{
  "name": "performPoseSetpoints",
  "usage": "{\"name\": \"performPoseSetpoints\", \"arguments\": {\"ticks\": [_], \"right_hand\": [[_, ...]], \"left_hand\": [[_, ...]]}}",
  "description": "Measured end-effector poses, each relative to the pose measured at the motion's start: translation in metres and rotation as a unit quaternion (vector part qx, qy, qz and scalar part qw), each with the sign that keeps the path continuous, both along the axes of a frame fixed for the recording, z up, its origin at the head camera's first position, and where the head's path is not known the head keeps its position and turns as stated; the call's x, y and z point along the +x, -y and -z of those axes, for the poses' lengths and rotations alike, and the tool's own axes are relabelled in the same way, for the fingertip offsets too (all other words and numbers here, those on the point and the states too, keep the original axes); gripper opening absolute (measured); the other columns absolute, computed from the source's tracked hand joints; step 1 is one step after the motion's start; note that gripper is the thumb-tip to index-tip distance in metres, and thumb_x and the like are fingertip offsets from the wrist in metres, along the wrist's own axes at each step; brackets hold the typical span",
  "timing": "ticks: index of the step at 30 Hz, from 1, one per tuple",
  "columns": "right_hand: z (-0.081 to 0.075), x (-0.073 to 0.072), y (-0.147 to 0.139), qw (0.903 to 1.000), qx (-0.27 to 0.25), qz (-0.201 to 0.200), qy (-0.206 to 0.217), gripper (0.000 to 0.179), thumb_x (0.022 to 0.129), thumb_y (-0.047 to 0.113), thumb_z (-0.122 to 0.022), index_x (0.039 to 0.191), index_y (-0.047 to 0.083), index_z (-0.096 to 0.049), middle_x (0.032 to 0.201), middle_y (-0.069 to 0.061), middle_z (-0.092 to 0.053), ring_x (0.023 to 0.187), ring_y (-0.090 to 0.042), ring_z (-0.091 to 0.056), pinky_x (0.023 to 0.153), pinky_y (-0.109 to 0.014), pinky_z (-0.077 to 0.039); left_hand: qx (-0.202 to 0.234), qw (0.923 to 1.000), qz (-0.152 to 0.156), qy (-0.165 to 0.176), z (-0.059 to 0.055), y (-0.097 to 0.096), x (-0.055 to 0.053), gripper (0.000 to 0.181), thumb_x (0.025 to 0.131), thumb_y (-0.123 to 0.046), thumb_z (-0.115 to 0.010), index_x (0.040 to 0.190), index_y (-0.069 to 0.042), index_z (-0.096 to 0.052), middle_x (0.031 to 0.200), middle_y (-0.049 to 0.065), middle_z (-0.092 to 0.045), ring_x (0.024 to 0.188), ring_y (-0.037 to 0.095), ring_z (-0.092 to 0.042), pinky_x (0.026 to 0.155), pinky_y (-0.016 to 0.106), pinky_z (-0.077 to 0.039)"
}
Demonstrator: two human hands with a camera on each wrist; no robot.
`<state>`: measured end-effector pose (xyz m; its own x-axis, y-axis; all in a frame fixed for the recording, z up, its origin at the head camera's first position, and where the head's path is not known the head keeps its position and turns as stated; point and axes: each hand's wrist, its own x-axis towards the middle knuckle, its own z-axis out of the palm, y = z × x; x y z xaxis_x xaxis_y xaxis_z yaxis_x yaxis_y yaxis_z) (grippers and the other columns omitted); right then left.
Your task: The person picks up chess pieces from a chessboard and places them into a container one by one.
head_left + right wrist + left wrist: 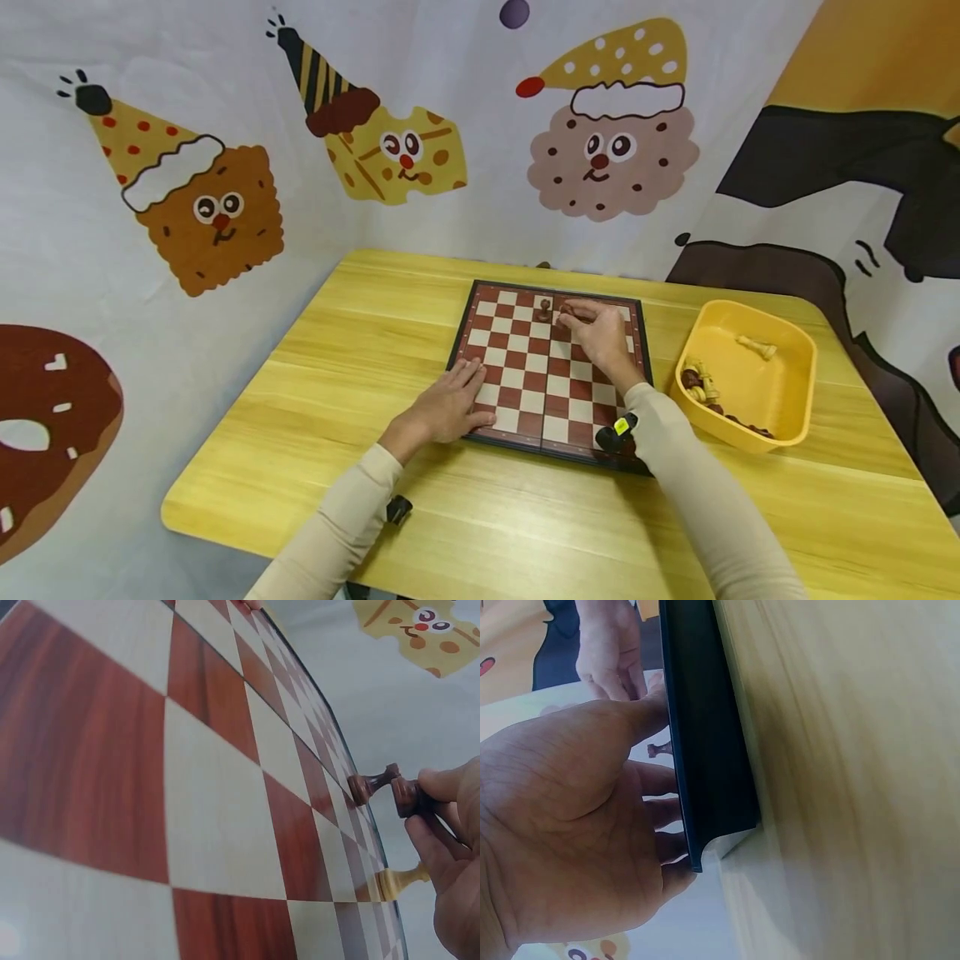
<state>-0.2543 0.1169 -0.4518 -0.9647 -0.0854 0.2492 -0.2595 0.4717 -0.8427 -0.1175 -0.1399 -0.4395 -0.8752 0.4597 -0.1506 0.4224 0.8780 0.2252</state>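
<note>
Chessboard (pixel 515 357) laid flat on wooden table (pixel 300 400), its far edge near the table's far edge. Left hand (pixel 447 406) rests at the board's near left corner, fingers extended over the left edge. Right hand (pixel 602 335) at the board's far edge, right of the centre fold, pinching a dark piece (pixel 566 309); base contact with the board cannot be told. One dark chessman (pixel 544 311) upright at the far edge, just left of the fold. Yellow bin (pixel 776 383) right of the board, near the table's right edge: light piece (pixel 757 347) lying toward its far edge; mixed pieces (pixel 701 383) heaped along its left wall.
</note>
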Motion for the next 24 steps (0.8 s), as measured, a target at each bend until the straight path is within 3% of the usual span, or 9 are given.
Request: {"name": "performPoseSetpoints", "arguments": {"ticks": [7,13,20,24], "right_hand": [[-0.005,0.008,0.003,0.9988,-0.003,0.023,-0.043,0.029,0.081,0.019,-0.07,0.108,0.01,-0.068,0.099,-0.005,-0.066,0.088,-0.019,-0.062,0.057,-0.032,-0.05],[-0.016,0.015,0.005,0.9949,-0.045,0.029,-0.085,0.029,0.081,0.025,-0.069,0.108,0.014,-0.068,0.098,-0.002,-0.067,0.086,-0.015,-0.063,0.068,-0.029,-0.052],[-0.026,0.027,-0.003,0.9945,-0.042,0.024,-0.093,0.024,0.082,0.022,-0.069,0.106,0.017,-0.068,0.097,-0.001,-0.067,0.082,-0.014,-0.064,0.07,-0.03,-0.052],[-0.028,0.034,-0.01,0.9944,-0.045,0.028,-0.091,0.025,0.082,0.021,-0.069,0.106,0.017,-0.069,0.096,-0.002,-0.067,0.083,-0.015,-0.064,0.065,-0.027,-0.052]], "left_hand": [[-0.007,1.0,0.004,-0.005,0.001,-0.001,0.0,0.077,0.091,-0.05,-0.043,0.143,0.002,-0.018,0.148,0.018,-0.011,0.134,0.033,-0.009,0.107,0.041,-0.013],[-0.012,0.9999,-0.003,-0.005,0.001,-0.001,0.001,0.077,0.091,-0.051,-0.042,0.143,0.001,-0.017,0.148,0.017,-0.01,0.134,0.032,-0.008,0.107,0.041,-0.012],[-0.007,1.0,-0.003,0.0,-0.003,0.0,0.002,0.076,0.091,-0.048,-0.044,0.143,0.001,-0.019,0.148,0.018,-0.012,0.134,0.034,-0.01,0.107,0.042,-0.013],[-0.001,1.0,0.001,-0.003,-0.003,0.0,0.002,0.075,0.091,-0.048,-0.045,0.143,0.001,-0.021,0.147,0.017,-0.014,0.133,0.034,-0.011,0.107,0.042,-0.014]]}}
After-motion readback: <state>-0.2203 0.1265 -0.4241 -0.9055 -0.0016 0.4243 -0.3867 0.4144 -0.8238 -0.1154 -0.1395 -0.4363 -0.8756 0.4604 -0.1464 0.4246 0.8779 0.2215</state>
